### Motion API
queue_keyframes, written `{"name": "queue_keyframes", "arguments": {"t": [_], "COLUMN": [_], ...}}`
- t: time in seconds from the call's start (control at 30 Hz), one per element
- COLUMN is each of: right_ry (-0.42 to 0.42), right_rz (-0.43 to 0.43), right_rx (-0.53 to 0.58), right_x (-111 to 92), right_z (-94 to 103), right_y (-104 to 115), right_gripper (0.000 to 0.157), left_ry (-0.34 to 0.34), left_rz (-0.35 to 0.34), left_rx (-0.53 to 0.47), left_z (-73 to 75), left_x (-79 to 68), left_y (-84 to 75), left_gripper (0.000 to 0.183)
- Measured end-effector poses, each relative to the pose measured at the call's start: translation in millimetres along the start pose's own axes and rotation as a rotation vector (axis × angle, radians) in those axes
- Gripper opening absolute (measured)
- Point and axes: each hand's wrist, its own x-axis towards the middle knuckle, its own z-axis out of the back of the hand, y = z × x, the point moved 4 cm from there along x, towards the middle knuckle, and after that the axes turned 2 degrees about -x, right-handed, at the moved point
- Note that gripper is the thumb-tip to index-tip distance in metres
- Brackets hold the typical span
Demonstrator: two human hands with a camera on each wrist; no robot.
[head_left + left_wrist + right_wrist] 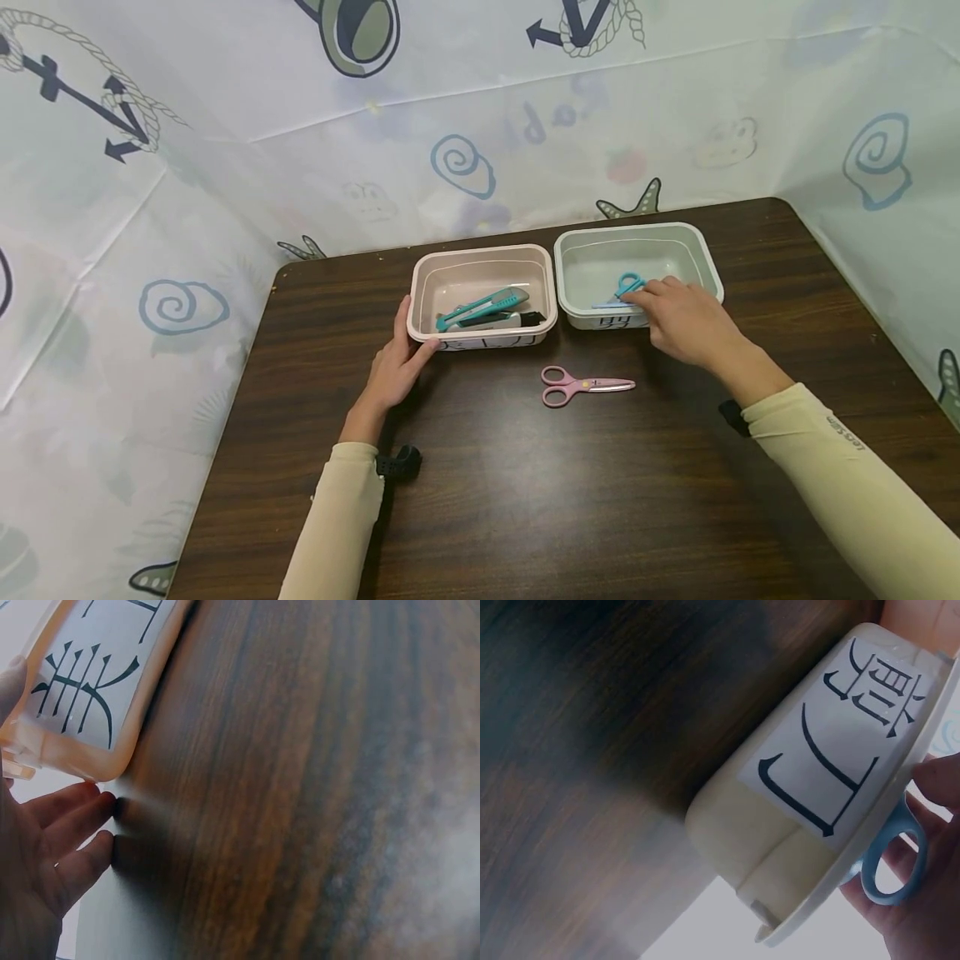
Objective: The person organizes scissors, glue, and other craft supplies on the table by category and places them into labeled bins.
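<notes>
My right hand (686,323) grips blue-handled scissors (630,282) at the front rim of the pale green bin (693,250). Its fingers cover part of them; in the right wrist view a blue handle loop (866,879) shows beside the palm. At the pink bin (487,257), my left hand (392,367) touches the near left corner, thumb by the front rim and fingers extended along the side. Inside lie a teal utility knife (483,308) and other cutters with a grey body and black end (531,319), overlapping. Pink scissors (570,386) rest on the table in front of the bins.
Both bins stand side by side near the back edge of the dark wooden table (525,500). White labels with black characters mark their front walls, such as the green bin's label (840,727). A patterned white curtain (375,150) hangs behind and at the sides.
</notes>
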Motion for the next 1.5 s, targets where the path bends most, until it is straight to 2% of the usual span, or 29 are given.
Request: {"name": "queue_keyframes", "arguments": {"t": [0.47,0.6,0.73,0.9,1.03,1.13,1.23,1.5], "right_ry": [0.019,-0.004,-0.082,-0.251,-0.384,-0.425,-0.376,-0.038], "right_rz": [-0.014,-0.014,-0.007,0.006,0.056,0.107,0.14,0.197], "right_rx": [-0.016,-0.008,0.004,0.041,0.069,0.082,0.078,0.05], "right_x": [-4,-6,-9,-16,-22,-28,-33,-43], "right_z": [-1.9,-2.4,-3.2,-0.9,3.7,4.7,-0.3,-38.2], "right_y": [-1,-1,0,5,14,25,37,70], "right_gripper": [0.04,0.039,0.039,0.04,0.037,0.035,0.035,0.044], "left_ry": [-0.002,-0.004,-0.006,-0.012,-0.011,-0.008,-0.009,-0.002], "left_rz": [0.019,0.012,0.003,-0.005,-0.01,-0.015,-0.012,-0.012], "left_rx": [-0.003,-0.007,-0.011,-0.002,-0.002,-0.007,-0.01,-0.02], "left_z": [0.4,0.3,0.4,0.8,0.7,0.7,1.1,0.0], "left_x": [-0.3,-0.6,-0.3,0.8,1.1,1.3,1.1,-0.6], "left_y": [-0.9,-0.6,-0.4,0.1,-0.1,-0.5,-0.4,-1.7], "left_gripper": [0.082,0.082,0.082,0.082,0.082,0.082,0.082,0.082]}}
